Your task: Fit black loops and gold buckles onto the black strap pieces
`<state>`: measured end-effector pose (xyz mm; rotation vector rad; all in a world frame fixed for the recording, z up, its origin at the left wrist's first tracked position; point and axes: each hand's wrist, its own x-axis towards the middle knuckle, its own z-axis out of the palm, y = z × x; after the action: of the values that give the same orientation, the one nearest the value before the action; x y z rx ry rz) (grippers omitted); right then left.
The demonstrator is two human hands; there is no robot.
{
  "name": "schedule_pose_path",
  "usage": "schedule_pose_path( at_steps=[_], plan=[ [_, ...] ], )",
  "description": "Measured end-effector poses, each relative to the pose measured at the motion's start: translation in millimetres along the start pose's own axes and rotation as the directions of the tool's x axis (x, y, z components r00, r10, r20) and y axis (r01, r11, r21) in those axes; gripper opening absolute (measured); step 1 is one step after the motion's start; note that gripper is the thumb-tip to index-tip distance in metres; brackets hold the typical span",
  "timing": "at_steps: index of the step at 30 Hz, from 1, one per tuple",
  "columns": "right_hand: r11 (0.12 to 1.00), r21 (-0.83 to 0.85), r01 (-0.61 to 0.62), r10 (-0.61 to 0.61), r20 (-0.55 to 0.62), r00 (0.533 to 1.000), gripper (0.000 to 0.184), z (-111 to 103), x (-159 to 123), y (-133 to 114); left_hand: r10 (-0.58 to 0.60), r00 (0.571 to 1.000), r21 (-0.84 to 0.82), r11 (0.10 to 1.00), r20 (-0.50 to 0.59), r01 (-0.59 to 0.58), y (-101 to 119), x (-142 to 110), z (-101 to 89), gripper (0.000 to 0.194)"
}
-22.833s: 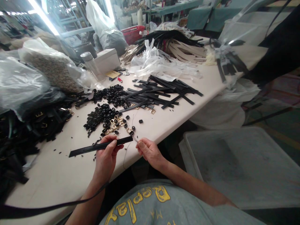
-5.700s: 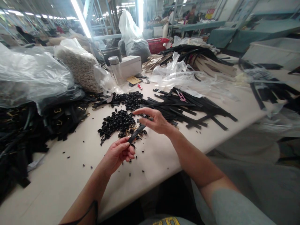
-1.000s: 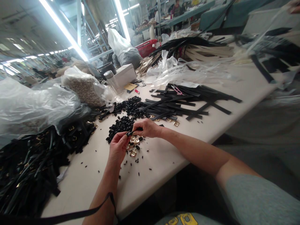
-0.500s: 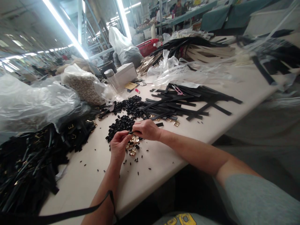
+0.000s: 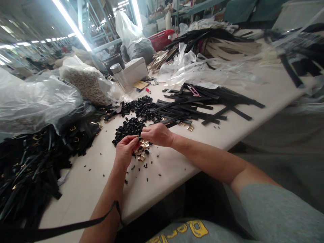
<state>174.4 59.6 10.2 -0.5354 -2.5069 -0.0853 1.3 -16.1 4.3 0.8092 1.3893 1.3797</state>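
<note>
My left hand and my right hand meet over the table, fingertips almost touching. Both pinch a small dark strip, mostly covered by the fingers, so its exact kind is hard to make out. Just behind the hands lies a heap of small black loops. Below and between them are gold buckles, partly hidden by the fingers. Black straps are piled beyond my right hand, with pink thread snips on top.
Finished-looking black straps with gold buckles heap at the left. Behind are plastic bags, a clear bottle, a white box and a red basket. Tiny black bits dot the pale table; its edge runs along the right.
The view has tipped slightly downward, so the scene sits a little higher. Both hands stay together at the same spot over the table, still pinching the dark strip.
</note>
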Motion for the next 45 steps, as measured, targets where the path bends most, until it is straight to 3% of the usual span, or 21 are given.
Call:
schedule_pose_path(
  at_steps=[3,7,10,13,16,25,31,35,39,45],
  plan=[
    [0.999,0.007,0.05,-0.05,0.012,0.999,0.028,-2,1,0,0.013,0.999,0.076,0.997,0.047,-0.016,3,0,-5.3,0.035],
    [0.996,0.035,0.08,-0.081,0.029,0.996,0.027,-1,1,-1,-0.098,0.986,0.128,0.988,0.132,0.081,4,1,-10.5,0.033],
    [0.995,0.097,0.012,-0.015,0.032,0.999,0.024,1,1,-1,-0.086,0.989,0.124,0.99,0.121,0.071,4,4,-9.3,0.034],
    [0.957,0.274,-0.093,0.094,0.009,0.996,0.014,2,1,2,0.031,0.996,0.132,0.99,0.078,-0.042,8,5,-8.9,0.035],
    [0.887,0.42,-0.19,0.207,0.005,0.978,0.019,4,1,4,0.128,0.992,0.14,0.982,0.016,-0.129,11,5,-9.6,0.036],
    [0.825,0.504,-0.256,0.279,0.032,0.96,0.02,6,3,1,0.107,0.993,0.155,0.981,0.047,-0.113,5,2,-1.0,0.037],
    [0.824,0.505,-0.256,0.168,0.213,0.963,0.022,4,3,7,0.126,0.989,0.221,0.965,0.083,-0.142,7,1,-0.3,0.033],
    [0.853,0.485,-0.195,0.096,0.221,0.971,0.018,-1,3,8,0.128,0.984,0.275,0.949,0.122,-0.157,11,-3,2.4,0.031],
    [0.874,0.441,-0.203,0.104,0.238,0.966,0.015,-10,2,8,0.12,0.977,0.286,0.944,0.175,-0.167,11,-6,5.7,0.028],
    [0.877,0.426,-0.221,0.08,0.323,0.943,0.018,-9,2,13,0.185,0.974,0.329,0.918,0.133,-0.22,12,2,-4.2,0.029]
  ],
)
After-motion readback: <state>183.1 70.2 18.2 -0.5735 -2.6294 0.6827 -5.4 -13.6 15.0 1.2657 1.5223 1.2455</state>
